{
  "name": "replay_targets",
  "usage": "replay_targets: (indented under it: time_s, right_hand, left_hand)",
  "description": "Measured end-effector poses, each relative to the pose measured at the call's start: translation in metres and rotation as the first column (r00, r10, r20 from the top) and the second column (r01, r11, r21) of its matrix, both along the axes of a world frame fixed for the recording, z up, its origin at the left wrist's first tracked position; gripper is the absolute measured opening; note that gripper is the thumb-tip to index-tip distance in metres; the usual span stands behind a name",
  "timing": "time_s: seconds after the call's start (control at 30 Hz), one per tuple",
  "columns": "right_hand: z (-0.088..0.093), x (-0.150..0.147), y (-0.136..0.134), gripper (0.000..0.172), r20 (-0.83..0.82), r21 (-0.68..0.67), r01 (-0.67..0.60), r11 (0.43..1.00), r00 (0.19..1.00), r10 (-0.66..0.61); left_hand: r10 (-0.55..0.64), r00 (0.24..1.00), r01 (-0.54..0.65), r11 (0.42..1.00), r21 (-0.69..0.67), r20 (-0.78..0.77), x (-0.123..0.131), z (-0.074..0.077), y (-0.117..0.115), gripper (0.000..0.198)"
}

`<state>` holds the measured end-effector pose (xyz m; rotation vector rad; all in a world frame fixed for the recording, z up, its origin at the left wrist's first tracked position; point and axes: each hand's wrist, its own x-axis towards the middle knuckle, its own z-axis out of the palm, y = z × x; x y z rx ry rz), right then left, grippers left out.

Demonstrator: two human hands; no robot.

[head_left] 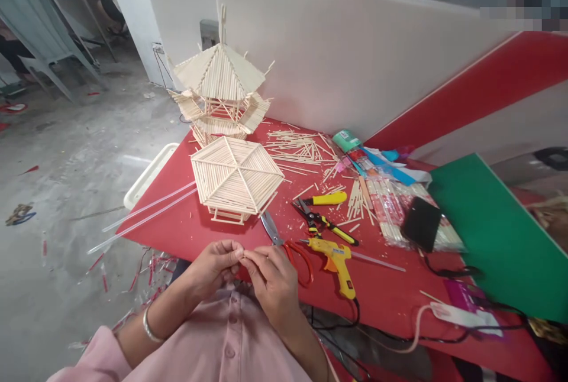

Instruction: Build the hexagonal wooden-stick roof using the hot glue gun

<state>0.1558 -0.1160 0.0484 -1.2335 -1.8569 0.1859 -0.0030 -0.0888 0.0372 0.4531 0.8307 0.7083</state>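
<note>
My left hand (220, 265) and my right hand (271, 275) meet fingertip to fingertip at the table's front edge. Both are pinched around something too small to make out. Just beyond them rests a hexagonal stick panel (237, 172) on a low stick frame. Behind it stands a pagoda-like stick model (222, 83) with a pointed roof. Right of my hands lie red-handled scissors (299, 261), a yellow glue gun (335, 261), black-and-yellow pliers (331, 228) and a yellow-handled cutter (328, 198).
Loose sticks (297, 146) cover the back of the red table (164, 225). At the right are packed sticks (390, 216), a black phone (421, 223), a green board (497, 234) and cables. Clear glue sticks (142, 216) overhang the left edge. Scraps litter the floor.
</note>
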Motion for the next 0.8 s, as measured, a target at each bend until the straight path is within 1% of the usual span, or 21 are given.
replay_targets:
  time_s: [0.07,0.1,0.13,0.17,0.2,0.23,0.27,0.3,0.33,0.37,0.4,0.43,0.47,0.53,0.63,0.73,0.8]
  right_hand:
    - [0.000,-0.006,0.003,0.014,0.040,0.002,-0.010,1.000,0.999,0.010]
    - [0.000,-0.008,0.004,0.015,0.052,-0.004,-0.009,1.000,0.999,0.009]
    - [0.000,-0.010,0.005,0.016,0.052,-0.011,-0.005,1.000,0.999,0.005]
    - [0.001,-0.012,0.006,0.016,0.037,-0.022,-0.002,1.000,0.999,0.003]
    - [0.001,-0.013,0.008,0.015,0.008,-0.038,-0.001,0.999,1.000,0.001]
    - [0.002,-0.014,0.009,0.013,-0.031,-0.056,0.002,0.998,1.000,-0.004]
    - [0.003,-0.015,0.011,0.012,-0.074,-0.075,0.004,0.997,0.997,-0.009]
    - [0.003,-0.017,0.013,0.010,-0.116,-0.095,0.004,0.995,0.993,-0.015]
    - [0.004,-0.018,0.016,0.009,-0.150,-0.114,0.004,0.993,0.988,-0.021]
    - [0.004,-0.020,0.019,0.009,-0.176,-0.129,0.008,0.992,0.984,-0.031]
    - [0.004,-0.022,0.022,0.009,-0.194,-0.135,0.018,0.991,0.980,-0.044]
    - [0.004,-0.023,0.025,0.009,-0.204,-0.137,0.031,0.990,0.977,-0.058]
    - [0.003,-0.024,0.028,0.010,-0.207,-0.136,0.046,0.990,0.975,-0.074]
    - [0.001,-0.025,0.034,0.011,-0.201,-0.131,0.082,0.988,0.974,-0.108]
    - [-0.003,-0.023,0.038,0.015,-0.184,-0.145,0.107,0.984,0.974,-0.133]
    - [-0.004,-0.020,0.039,0.017,-0.193,-0.167,0.096,0.981,0.973,-0.128]
    - [-0.004,-0.017,0.039,0.017,-0.207,-0.175,0.091,0.980,0.970,-0.127]
  left_hand:
    - [-0.003,1.000,0.003,1.000,0.024,-0.010,-0.005,-0.002,0.000,0.052]
    - [0.003,0.999,0.000,0.998,0.061,-0.047,-0.009,-0.002,0.000,0.053]
    - [0.033,0.993,-0.018,0.991,0.132,-0.115,-0.013,-0.001,0.001,0.052]
    - [0.100,0.973,-0.048,0.969,0.241,-0.208,-0.018,0.001,0.003,0.051]
    - [0.215,0.924,-0.081,0.919,0.387,-0.316,-0.024,0.003,0.006,0.048]
    - [0.379,0.832,-0.108,0.827,0.552,-0.405,-0.031,0.004,0.010,0.043]
    - [0.552,0.705,-0.106,0.703,0.703,-0.445,-0.038,0.005,0.016,0.036]
    - [0.697,0.562,-0.081,0.583,0.809,-0.446,-0.045,0.005,0.023,0.030]
    - [0.795,0.436,-0.034,0.483,0.875,-0.422,-0.050,0.004,0.030,0.024]
    - [0.845,0.363,0.026,0.414,0.910,-0.394,-0.055,0.001,0.037,0.022]
    - [0.862,0.336,0.076,0.375,0.924,-0.378,-0.057,-0.002,0.044,0.023]
    - [0.860,0.344,0.125,0.355,0.926,-0.376,-0.059,-0.006,0.050,0.024]
    - [0.848,0.365,0.161,0.348,0.924,-0.383,-0.058,-0.009,0.054,0.025]
    - [0.813,0.421,0.204,0.348,0.915,-0.403,-0.055,-0.015,0.058,0.023]
    - [0.771,0.472,0.204,0.376,0.904,-0.428,-0.047,-0.018,0.055,0.019]
    - [0.755,0.479,0.175,0.419,0.891,-0.448,-0.042,-0.016,0.049,0.018]
    - [0.752,0.481,0.170,0.425,0.889,-0.452,-0.040,-0.015,0.046,0.017]
